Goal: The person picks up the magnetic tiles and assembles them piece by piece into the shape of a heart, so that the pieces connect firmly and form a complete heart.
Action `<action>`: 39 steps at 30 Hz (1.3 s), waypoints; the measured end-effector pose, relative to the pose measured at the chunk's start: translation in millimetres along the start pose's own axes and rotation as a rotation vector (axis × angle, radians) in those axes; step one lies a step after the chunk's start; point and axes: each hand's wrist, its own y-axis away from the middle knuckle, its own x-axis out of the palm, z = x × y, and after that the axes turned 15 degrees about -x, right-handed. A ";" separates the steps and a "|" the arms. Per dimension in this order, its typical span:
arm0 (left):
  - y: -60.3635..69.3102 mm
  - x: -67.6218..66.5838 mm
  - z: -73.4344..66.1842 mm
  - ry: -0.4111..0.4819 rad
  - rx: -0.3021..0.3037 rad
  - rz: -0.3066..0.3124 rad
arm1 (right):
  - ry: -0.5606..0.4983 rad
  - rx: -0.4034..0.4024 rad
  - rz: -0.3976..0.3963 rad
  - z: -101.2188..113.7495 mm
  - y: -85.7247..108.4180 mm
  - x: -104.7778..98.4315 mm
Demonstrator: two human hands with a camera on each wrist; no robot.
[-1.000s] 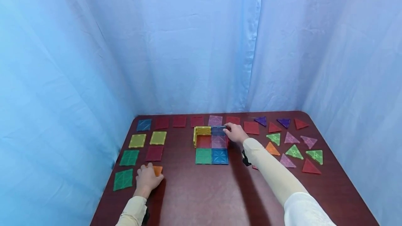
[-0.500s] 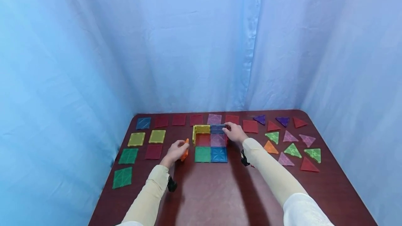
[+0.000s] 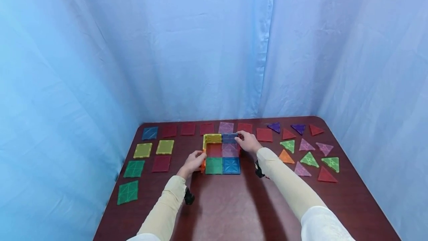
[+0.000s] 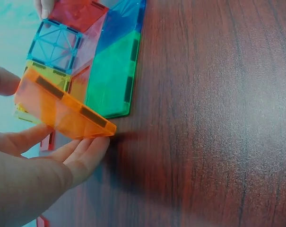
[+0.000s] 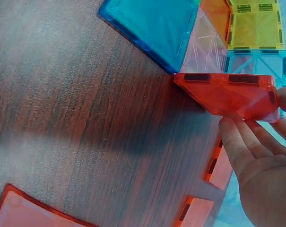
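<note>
My left hand (image 3: 192, 163) holds an orange square magnetic tile (image 4: 62, 104) on edge, between thumb and fingers. It stands at the left side of the flat green tile (image 3: 214, 165); whether they touch is hard to tell. Beside the green lies a flat blue tile (image 3: 231, 165), with red (image 3: 214, 150) and pink (image 3: 229, 150) tiles behind. Upright yellow tiles (image 3: 214, 138) and a light-blue tile (image 4: 54, 46) form walls at the back and left. At the right back corner my right hand (image 3: 248, 142) grips an upright red tile (image 5: 232, 94), thumb near its top corner and fingers against its outer face.
Loose square tiles lie left on the dark wooden table (image 3: 227, 207), including yellow (image 3: 165, 147) and green (image 3: 127, 192) ones. More squares line the back. Several triangles, such as a green one (image 3: 309, 159), are spread at the right. Blue curtains (image 3: 200, 47) surround the table.
My left hand has picked up the orange tile from the left of the table, tipped it upright and carried it right to the green tile. My right hand has stayed at the back corner.
</note>
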 end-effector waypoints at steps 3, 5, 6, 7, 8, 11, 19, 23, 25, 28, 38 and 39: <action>-0.6 1.7 -3.6 -0.057 0.007 -0.027 | 0.015 -0.008 0.001 -1.2 -1.3 -1.6; -1.1 2.8 -6.3 -0.085 0.014 -0.049 | 0.011 -0.011 0.001 -1.5 -2.8 -3.4; -1.5 3.3 -7.3 -0.090 0.017 -0.057 | 0.011 -0.015 0.003 -1.6 -3.4 -4.8; -1.6 3.8 -8.1 -0.095 0.020 -0.066 | 0.009 -0.017 0.008 -1.6 -3.8 -6.3; -1.6 4.2 -8.7 -0.091 0.018 -0.070 | 0.004 -0.019 0.015 -1.8 -4.0 -8.3; 0.6 4.7 -9.0 -0.095 0.018 -0.073 | 0.022 -0.038 0.053 -3.3 -2.0 -17.7; 4.5 4.7 -4.0 -0.125 0.049 -0.086 | 0.111 -0.074 0.046 -14.9 11.2 -67.2; 3.6 4.9 -0.8 -0.133 0.056 -0.089 | 0.117 -0.031 0.042 -27.9 15.0 -84.8; 4.0 5.5 0.2 -0.135 0.056 -0.089 | 0.173 -0.030 0.062 -34.6 16.8 -88.9; 5.8 7.0 0.3 -0.133 0.057 -0.093 | 0.293 -0.053 0.150 -39.0 21.9 -90.9; 7.5 7.3 -2.5 -0.103 0.056 -0.081 | 0.647 -0.140 0.445 -32.0 70.9 -67.6; 7.3 6.8 -2.7 -0.104 0.058 -0.081 | 0.697 -0.160 0.450 -31.5 77.0 -63.9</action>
